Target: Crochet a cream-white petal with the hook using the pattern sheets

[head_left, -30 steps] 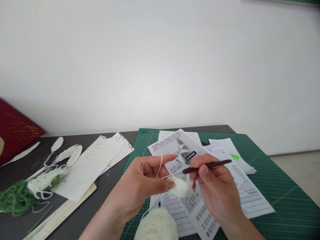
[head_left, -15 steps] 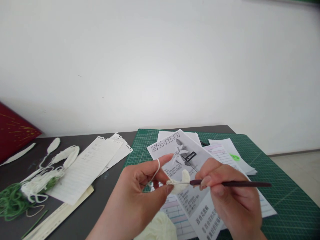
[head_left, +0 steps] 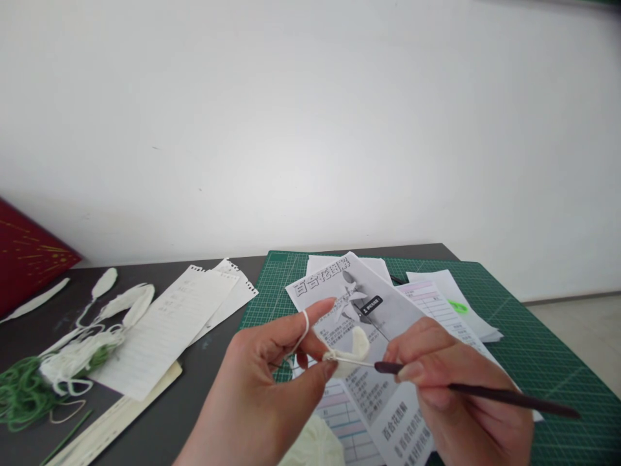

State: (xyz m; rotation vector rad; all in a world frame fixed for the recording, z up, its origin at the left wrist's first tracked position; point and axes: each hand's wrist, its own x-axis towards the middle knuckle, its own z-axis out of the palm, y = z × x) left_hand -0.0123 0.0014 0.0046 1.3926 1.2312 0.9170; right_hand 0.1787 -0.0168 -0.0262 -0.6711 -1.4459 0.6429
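Between thumb and fingers, my left hand [head_left: 276, 369] pinches a small cream crocheted piece [head_left: 358, 349], which curls up at its right end. A strand of cream yarn [head_left: 305, 330] loops over my left index finger. My right hand [head_left: 451, 375] is closed around the dark handle of a crochet hook [head_left: 499, 395], with the handle slanting down to the right. The hook's metal shaft reaches left to the edge of the piece at my left thumb; its tip is hard to make out among the stitches. A ball of cream yarn [head_left: 317, 443] lies below, partly covered by my left hand.
Under my hands, printed sheets [head_left: 383, 414] lie on a green cutting mat [head_left: 548, 343]. A bright green clip-like object [head_left: 458, 307] rests on papers to the right. At left are green yarn [head_left: 24, 388], white crocheted petals [head_left: 138, 301] and handwritten notes [head_left: 169, 330]. A white wall stands behind.
My right hand has shifted slightly right and down. The crochet hook has gone from nearly level to tilted, its handle end lower. My left hand stays almost in place.
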